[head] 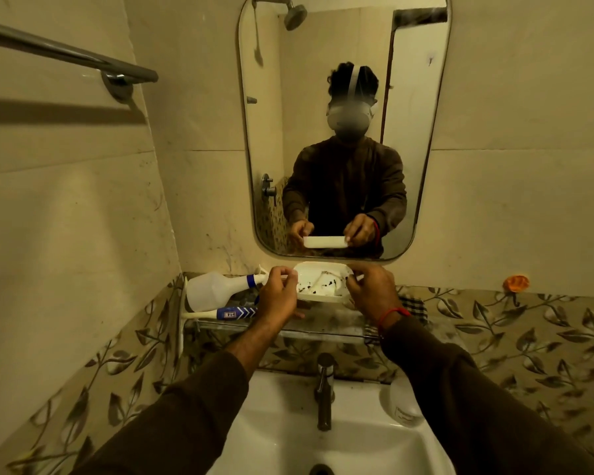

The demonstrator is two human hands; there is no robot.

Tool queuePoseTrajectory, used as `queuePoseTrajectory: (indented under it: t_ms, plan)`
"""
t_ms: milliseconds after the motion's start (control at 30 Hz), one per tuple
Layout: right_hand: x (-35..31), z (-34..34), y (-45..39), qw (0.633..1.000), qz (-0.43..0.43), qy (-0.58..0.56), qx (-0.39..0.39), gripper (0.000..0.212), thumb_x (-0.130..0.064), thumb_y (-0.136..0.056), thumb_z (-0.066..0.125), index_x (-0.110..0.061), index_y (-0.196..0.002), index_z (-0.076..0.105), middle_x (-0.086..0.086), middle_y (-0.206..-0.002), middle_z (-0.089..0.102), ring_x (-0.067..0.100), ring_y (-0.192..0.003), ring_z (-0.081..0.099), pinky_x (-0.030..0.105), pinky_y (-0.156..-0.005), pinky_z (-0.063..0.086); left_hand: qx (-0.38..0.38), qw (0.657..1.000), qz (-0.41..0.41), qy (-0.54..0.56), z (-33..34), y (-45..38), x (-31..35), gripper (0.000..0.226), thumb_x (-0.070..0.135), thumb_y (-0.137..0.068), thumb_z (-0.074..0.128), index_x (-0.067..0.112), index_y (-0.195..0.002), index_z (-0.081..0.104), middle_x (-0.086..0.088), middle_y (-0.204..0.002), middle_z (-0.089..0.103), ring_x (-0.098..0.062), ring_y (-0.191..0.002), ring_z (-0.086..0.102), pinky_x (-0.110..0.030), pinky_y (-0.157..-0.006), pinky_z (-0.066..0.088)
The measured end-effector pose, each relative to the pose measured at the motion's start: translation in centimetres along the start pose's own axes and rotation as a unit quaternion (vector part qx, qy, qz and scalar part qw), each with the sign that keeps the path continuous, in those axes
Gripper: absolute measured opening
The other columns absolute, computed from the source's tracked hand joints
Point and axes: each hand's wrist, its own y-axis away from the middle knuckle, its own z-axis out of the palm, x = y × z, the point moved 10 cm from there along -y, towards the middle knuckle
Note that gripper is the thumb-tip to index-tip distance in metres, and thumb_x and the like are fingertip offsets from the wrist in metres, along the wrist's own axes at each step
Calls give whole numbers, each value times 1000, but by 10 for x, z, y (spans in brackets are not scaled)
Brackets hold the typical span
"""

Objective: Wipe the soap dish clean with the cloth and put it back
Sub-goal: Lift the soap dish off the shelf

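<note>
Soap dish first: a shallow white plastic rectangular soap dish (323,282), smeared inside with dark specks and streaks, is what we hold with both hands just above the glass shelf (323,332) under the rounded wall mirror (343,132). Our left hand (278,296) pinches its left end with curled fingers, and our right hand (371,294), a red thread at the wrist, pinches the right end the same way. We judge the two-ended grip keeps the dish level so the grime stays inside. Whether the dish touches the shelf we cannot tell; our hands hide its underside.

At the shelf's left end lie a translucent white spray bottle (216,289) on its side and a white and blue tube (225,313). At the right end, partly behind our right wrist, sits what seems a dark checked cloth (415,308), within easy reach for wiping. Below are a white ceramic basin (282,423) and a metal tap (324,392).
</note>
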Motion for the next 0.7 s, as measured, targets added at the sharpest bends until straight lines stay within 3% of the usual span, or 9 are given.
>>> queuePoseTrajectory:
  t_ms: [100, 200, 300, 367, 467, 633, 700]
  plan:
    - [-17, -21, 9, 999, -26, -2, 22, 25, -17, -91, 60, -14, -114, 69, 10, -109, 65, 18, -80, 64, 23, -75, 46, -48, 992, -41, 114, 11, 19, 11, 27, 44, -105, 41, 26, -124, 45, -17, -117, 67, -38, -82, 75, -37, -47, 60]
    - [-28, -35, 25, 998, -56, -20, 35, 25, -21, -91, 61, -17, -115, 68, 7, -110, 65, 15, -78, 62, 23, -73, 49, -70, 977, -63, 192, 14, 39, 16, 34, 54, -102, 39, 33, -128, 44, -16, -120, 67, -41, -85, 75, -42, -49, 61]
    - [-35, -39, 45, 994, -91, -44, 38, 25, -20, -91, 62, -20, -115, 67, 2, -110, 63, 14, -83, 62, 32, -78, 55, -87, 960, -95, 247, 18, 53, 7, 63, 65, -97, 37, 19, -135, 53, -22, -113, 73, -43, -87, 75, -42, -48, 60]
    - [-39, -42, 58, 992, -107, -51, 44, 28, -18, -91, 62, -17, -118, 65, 2, -111, 62, 12, -85, 60, 30, -80, 54, -105, 952, -107, 265, 20, 62, 3, 72, 69, -96, 34, 14, -137, 54, -22, -112, 74, -41, -88, 75, -43, -50, 60]
    - [-41, -44, 74, 991, -118, -50, 44, 32, -19, -91, 63, -16, -123, 63, 0, -110, 60, 12, -89, 58, 28, -81, 52, -93, 951, -100, 278, 16, 73, 0, 67, 65, -98, 35, 15, -139, 53, -21, -113, 73, -36, -85, 77, -44, -52, 61]
    - [-40, -44, 86, 990, -121, -56, 41, 34, -17, -90, 64, -13, -124, 62, 0, -112, 60, 11, -90, 59, 26, -82, 52, -73, 955, -77, 276, 12, 83, -2, 50, 59, -101, 37, 28, -130, 62, -20, -118, 72, -41, -92, 75, -42, -50, 61]
    - [-38, -43, 87, 990, -121, -58, 35, 34, -17, -91, 64, -13, -124, 62, 0, -112, 60, 9, -89, 58, 20, -82, 50, -71, 956, -75, 275, 12, 85, -2, 46, 58, -102, 36, 31, -127, 64, -19, -119, 71, -41, -93, 74, -43, -51, 62]
